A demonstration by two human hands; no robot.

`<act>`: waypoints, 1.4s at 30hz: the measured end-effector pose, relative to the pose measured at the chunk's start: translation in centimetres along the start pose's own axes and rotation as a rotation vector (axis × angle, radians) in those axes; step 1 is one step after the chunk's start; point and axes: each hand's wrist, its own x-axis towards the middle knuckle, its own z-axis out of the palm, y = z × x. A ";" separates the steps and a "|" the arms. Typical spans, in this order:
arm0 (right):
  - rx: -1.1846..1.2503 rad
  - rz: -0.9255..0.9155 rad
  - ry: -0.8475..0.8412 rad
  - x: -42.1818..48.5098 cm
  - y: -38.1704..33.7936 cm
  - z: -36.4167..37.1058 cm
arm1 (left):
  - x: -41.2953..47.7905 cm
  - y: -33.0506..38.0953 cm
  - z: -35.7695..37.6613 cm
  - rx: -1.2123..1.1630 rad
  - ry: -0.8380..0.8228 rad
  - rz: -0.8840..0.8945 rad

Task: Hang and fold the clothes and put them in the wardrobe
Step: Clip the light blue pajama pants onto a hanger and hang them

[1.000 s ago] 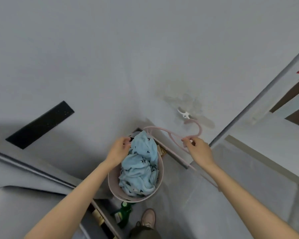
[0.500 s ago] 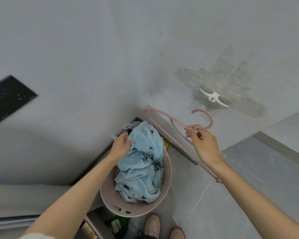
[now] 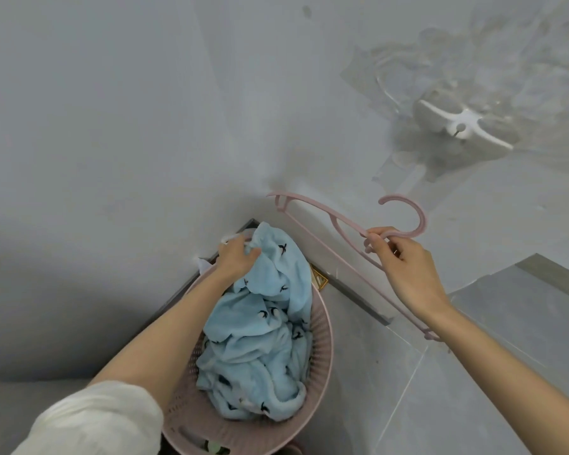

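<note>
At lower centre, the left hand [image 3: 235,259] has closed its fingers on the top fold of the blue garment [image 3: 263,339], heaped in the pink basket [image 3: 326,336]; at centre right the right hand [image 3: 408,270] pinches the pink hanger [image 3: 326,215] at its neck. Lifting out looks next.

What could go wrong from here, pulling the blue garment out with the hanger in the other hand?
1. The left hand grips just one top fold of the blue garment; the rest lies bunched in the basket, so lifting may tip the basket.
2. The right hand holds the hanger by its neck only; it may swing against the wall.
</note>
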 end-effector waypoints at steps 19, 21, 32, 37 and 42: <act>0.090 -0.040 -0.146 -8.3 -20.0 -12.2 | -18.7 9.6 -15.7 -0.170 -0.068 0.173; 0.083 -0.057 -0.142 -9.2 -22.4 -13.7 | -20.6 12.3 -19.1 -0.219 -0.011 0.216; 0.201 -0.225 -0.072 -12.7 -35.7 -19.9 | -31.1 24.8 -34.4 -0.315 0.120 0.679; 0.213 -0.279 -0.067 -14.1 -40.2 -23.3 | -35.9 30.8 -38.0 -0.362 0.115 0.839; 0.245 -0.400 -0.065 -16.7 -43.3 -27.5 | -40.8 35.8 -39.7 -0.429 0.074 0.961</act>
